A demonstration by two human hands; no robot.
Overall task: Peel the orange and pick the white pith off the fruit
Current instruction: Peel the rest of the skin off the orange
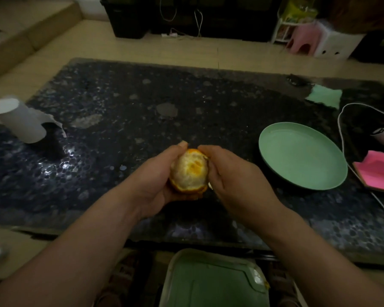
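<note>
One wide-angle camera rode on the person's head, facing forward and tilted steeply down. It sat near the left grip (152, 180) and right grip (233, 182), which met around the orange (190, 171) at frame centre above the bench (208, 96). The floor (142, 49) bowed across the top.

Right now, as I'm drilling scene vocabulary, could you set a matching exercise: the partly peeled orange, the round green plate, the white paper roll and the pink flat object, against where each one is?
1. partly peeled orange
2. round green plate
3. white paper roll
4. pink flat object

a. at the left edge of the table
b. at the picture's right edge
c. between the left hand and the right hand
d. on the table, right of the hands

Pairs: 1-c, 2-d, 3-a, 4-b.
</note>
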